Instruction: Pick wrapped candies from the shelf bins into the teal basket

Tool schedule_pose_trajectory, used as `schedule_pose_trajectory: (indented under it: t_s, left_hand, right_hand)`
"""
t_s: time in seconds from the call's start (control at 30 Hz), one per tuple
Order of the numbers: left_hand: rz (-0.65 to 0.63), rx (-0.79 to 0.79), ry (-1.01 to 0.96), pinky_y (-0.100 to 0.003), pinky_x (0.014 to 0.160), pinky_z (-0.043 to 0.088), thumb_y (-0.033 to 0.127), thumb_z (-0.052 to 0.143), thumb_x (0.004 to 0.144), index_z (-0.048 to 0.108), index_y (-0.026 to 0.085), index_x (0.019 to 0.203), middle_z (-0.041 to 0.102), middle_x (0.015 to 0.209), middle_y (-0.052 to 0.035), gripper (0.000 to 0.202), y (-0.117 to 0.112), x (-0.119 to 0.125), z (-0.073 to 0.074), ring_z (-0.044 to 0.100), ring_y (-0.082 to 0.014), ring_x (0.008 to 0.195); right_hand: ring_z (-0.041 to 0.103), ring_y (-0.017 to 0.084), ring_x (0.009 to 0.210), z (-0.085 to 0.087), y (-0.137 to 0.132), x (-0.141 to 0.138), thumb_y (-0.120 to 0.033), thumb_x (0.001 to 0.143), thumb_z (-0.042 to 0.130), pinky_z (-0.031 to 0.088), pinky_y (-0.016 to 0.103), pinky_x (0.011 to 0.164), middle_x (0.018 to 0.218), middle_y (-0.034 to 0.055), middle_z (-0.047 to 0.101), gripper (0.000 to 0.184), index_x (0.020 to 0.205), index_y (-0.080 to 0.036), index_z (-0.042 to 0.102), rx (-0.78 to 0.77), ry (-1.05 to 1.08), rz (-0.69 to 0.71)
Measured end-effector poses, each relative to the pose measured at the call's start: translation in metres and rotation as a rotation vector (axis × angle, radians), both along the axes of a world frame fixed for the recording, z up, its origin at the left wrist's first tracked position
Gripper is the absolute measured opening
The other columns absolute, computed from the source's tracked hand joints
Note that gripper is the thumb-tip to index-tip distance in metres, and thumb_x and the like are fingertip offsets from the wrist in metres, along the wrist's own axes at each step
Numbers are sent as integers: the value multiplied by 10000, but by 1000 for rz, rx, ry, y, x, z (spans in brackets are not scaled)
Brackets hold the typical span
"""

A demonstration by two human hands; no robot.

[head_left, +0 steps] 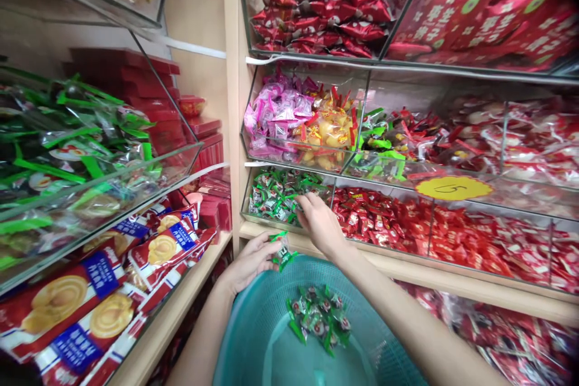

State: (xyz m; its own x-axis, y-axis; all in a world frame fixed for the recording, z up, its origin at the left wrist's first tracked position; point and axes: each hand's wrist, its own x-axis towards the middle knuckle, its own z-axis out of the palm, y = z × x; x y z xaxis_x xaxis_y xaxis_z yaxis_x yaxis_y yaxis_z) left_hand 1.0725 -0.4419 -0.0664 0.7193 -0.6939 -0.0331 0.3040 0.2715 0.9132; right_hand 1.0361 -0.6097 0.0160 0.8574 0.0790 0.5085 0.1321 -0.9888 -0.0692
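My left hand is closed on a small green-wrapped candy, above the rim of a teal plastic basket. At the front of a low shelf bin of green-wrapped candies, my right hand reaches in with its fingers bent together. What those fingertips hold, if anything, is hidden against the candies. Several more green-wrapped candies lie in a loose pile at the bottom of the basket, below both hands.
Red-wrapped candies fill the bins to the right, under a yellow price tag. Purple packets lie one shelf above. On the left are green packets and packaged cookies. Wooden shelf edges border the basket.
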Motion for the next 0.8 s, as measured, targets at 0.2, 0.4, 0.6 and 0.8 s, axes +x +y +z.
schedule_pose_trajectory:
  t_s: [0.2, 0.4, 0.6, 0.8]
  left_hand:
    - [5, 7, 14, -178, 581, 455, 324, 685, 729, 598, 182, 1011, 610, 905, -35, 328, 2, 1, 1, 574, -99, 727]
    - [-34, 23, 4, -179, 594, 462, 307, 672, 747, 598, 188, 1036, 608, 914, -28, 321, 2, 3, -2, 568, -85, 707]
    - [-8, 31, 12, -184, 601, 473, 296, 667, 755, 600, 183, 1030, 610, 928, -35, 305, 1, 4, -4, 579, -96, 738]
    - [-17, 5, 27, -183, 580, 488, 270, 646, 779, 575, 170, 1080, 616, 935, -55, 325, 2, 7, -7, 598, -105, 725]
  right_hand:
    - [511, 218, 907, 9, 3, 50, -133, 872, 373, 427, 298, 687, 1025, 95, 537, 199, 1010, -180, 510, -307, 55, -140]
    - [525, 197, 867, 9, -5, 51, -189, 894, 381, 391, 267, 644, 968, 69, 558, 177, 932, -191, 553, -288, -2, -108]
    - [566, 167, 795, 16, -19, 40, -232, 905, 367, 381, 251, 626, 947, 59, 574, 232, 982, -206, 584, 2, -66, -76]
    - [567, 176, 813, 19, -26, 15, -201, 859, 464, 414, 262, 707, 883, 72, 597, 175, 935, -157, 615, 265, -208, 94]
